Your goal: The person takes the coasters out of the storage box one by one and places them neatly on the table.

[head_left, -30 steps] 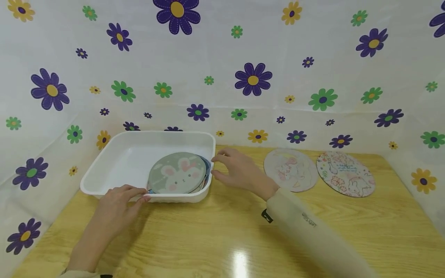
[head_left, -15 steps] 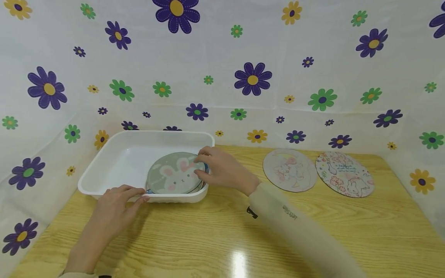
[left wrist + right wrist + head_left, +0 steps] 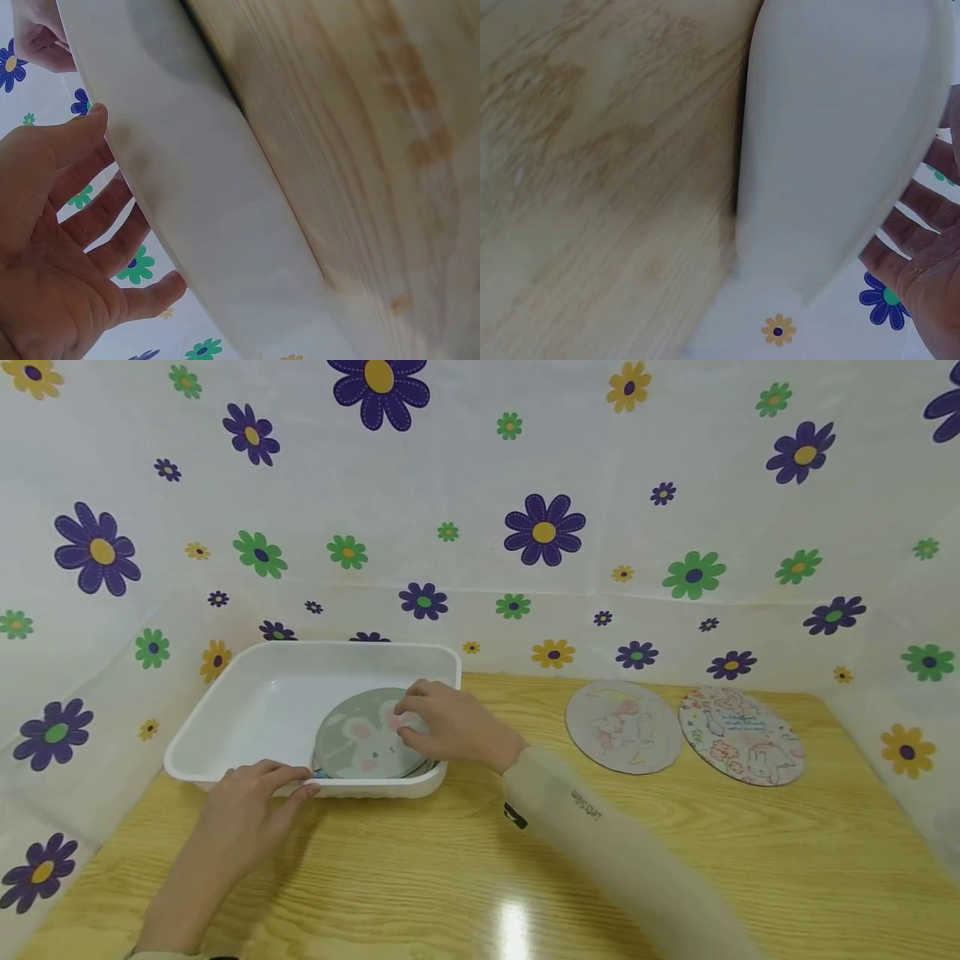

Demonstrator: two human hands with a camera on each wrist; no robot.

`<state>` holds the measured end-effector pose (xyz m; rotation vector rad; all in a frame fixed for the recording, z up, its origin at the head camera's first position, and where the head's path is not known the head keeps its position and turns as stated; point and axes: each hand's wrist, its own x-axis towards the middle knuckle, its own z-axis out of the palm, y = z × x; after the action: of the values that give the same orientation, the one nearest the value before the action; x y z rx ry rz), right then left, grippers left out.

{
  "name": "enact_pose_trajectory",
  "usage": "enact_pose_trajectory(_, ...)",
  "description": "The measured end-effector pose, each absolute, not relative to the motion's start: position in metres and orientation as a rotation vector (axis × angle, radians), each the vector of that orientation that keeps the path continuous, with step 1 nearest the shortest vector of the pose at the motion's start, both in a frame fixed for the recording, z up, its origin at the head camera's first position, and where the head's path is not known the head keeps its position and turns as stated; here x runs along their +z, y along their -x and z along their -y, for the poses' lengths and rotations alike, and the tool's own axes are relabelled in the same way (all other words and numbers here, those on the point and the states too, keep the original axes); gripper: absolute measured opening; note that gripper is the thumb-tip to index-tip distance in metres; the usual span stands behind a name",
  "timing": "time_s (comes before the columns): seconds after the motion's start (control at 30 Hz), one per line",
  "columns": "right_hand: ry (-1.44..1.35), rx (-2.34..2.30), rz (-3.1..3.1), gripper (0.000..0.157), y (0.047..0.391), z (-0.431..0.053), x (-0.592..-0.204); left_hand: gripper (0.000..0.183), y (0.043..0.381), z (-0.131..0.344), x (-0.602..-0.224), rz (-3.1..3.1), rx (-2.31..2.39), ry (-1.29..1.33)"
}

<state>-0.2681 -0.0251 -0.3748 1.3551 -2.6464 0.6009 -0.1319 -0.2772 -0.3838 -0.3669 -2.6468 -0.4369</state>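
Observation:
A white plastic tray [image 3: 258,718] stands at the back left of the table. My left hand [image 3: 247,806] holds its front rim, thumb at the rim and fingers reaching over it, as the left wrist view shows. Inside the tray, at its right end, lies a round grey-green mat [image 3: 360,735] with a white rabbit face, on top of other round mats whose edges peek out. Over the right part of that mat is my right hand [image 3: 457,722], fingers loosely bent and the fingertips overlapping the rabbit's ear. In the right wrist view its fingers are spread beyond the tray's rim.
Two more round mats lie flat on the wooden table [image 3: 450,868] to the right: a pale one [image 3: 624,728] and a flower-and-rabbit one [image 3: 742,735]. A white flower-printed cloth [image 3: 480,485] hangs behind the table and along its sides.
My right hand has moved left from the tray's right rim to over the rabbit mat. The left hand keeps its place on the front rim.

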Motion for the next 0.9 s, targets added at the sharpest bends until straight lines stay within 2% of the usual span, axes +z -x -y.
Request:
enact_pose_trajectory(0.33, -1.231, 0.533, 2.793, 0.034, 0.271, 0.046, -0.388, 0.02, 0.131, 0.278, -0.383, 2.669, -0.441, 0.362)
enact_pose_trajectory(0.63, -1.056, 0.05, 2.946, 0.051, 0.272, 0.064, -0.393, 0.022, 0.13, 0.278, -0.383, 2.684, -0.434, 0.353)
enact_pose_trajectory(0.9, -0.996, -0.095, 2.971, 0.051, 0.271, 0.07, -0.39, 0.022, 0.131, 0.277, -0.382, 2.679, -0.434, 0.35)
